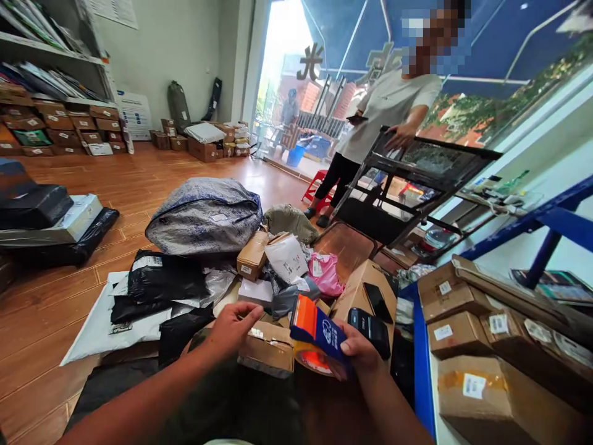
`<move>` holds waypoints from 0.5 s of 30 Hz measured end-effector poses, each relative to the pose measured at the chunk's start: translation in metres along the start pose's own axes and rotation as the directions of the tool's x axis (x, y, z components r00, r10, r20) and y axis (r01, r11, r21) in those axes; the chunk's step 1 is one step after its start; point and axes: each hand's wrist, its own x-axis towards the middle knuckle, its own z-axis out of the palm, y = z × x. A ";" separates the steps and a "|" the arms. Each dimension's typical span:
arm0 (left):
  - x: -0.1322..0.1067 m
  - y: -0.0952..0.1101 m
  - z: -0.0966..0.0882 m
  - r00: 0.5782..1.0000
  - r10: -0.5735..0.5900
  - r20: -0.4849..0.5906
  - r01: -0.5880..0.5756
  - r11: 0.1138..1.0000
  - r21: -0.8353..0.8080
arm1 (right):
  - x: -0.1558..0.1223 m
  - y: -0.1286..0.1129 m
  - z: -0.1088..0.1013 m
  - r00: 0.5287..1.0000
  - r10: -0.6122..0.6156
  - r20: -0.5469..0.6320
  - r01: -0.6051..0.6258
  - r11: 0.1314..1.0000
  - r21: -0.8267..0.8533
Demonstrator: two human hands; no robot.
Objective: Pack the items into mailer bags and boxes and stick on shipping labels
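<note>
My right hand [359, 351] grips a blue and orange tape dispenser [319, 334] with a roll of tape on it, tilted over my lap. To its left my left hand [231, 326] is closed, thumb and fingertips pressed together; whatever may be between them is too small to make out. A small cardboard box [267, 353] lies between and just below the hands, with a white label on top. Just beyond the dispenser, a black label printer [369, 330] and a dark phone [377, 301] rest on a larger cardboard box [359, 287].
Ahead lie a big grey-blue bag [206, 216], a pink parcel [325, 274] and black parcels [167, 278]. Boxes [467, 389] fill a blue-framed shelf [422, 377] at right. A person [386, 105] stands by the window, one hand on a black folding chair [417, 167].
</note>
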 end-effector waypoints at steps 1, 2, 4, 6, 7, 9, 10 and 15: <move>-0.006 0.010 0.008 0.995 -0.054 0.088 0.066 0.987 -0.148 | 0.004 -0.006 0.002 0.998 0.023 0.057 -0.020 0.999 -0.048; -0.012 0.019 0.016 0.983 -0.082 0.165 0.126 0.954 -0.271 | 0.008 -0.012 0.005 0.995 0.038 0.089 -0.029 0.995 -0.096; -0.022 0.031 0.027 0.970 -0.076 0.231 0.172 0.886 -0.431 | 0.015 -0.022 0.011 0.997 0.021 0.079 -0.007 0.984 -0.177; -0.028 0.035 0.032 0.984 -0.037 0.176 0.127 0.836 -0.534 | 0.023 -0.029 0.018 0.999 -0.014 0.041 0.023 0.975 -0.221; -0.030 0.033 0.033 0.991 -0.016 0.134 0.092 0.808 -0.581 | 0.026 -0.030 0.022 0.999 -0.010 0.041 0.019 0.974 -0.226; -0.031 0.026 0.032 0.998 0.032 0.045 0.004 0.773 -0.635 | 0.034 -0.029 0.028 1.000 0.001 0.027 0.004 0.980 -0.198; -0.030 0.022 0.032 0.998 0.059 -0.005 -0.049 0.776 -0.629 | 0.037 -0.028 0.031 1.000 0.001 -0.004 -0.002 0.985 -0.172; -0.012 0.005 0.037 0.966 0.103 -0.237 -0.216 0.827 -0.520 | 0.048 -0.022 0.053 0.992 0.006 -0.127 -0.027 0.987 -0.160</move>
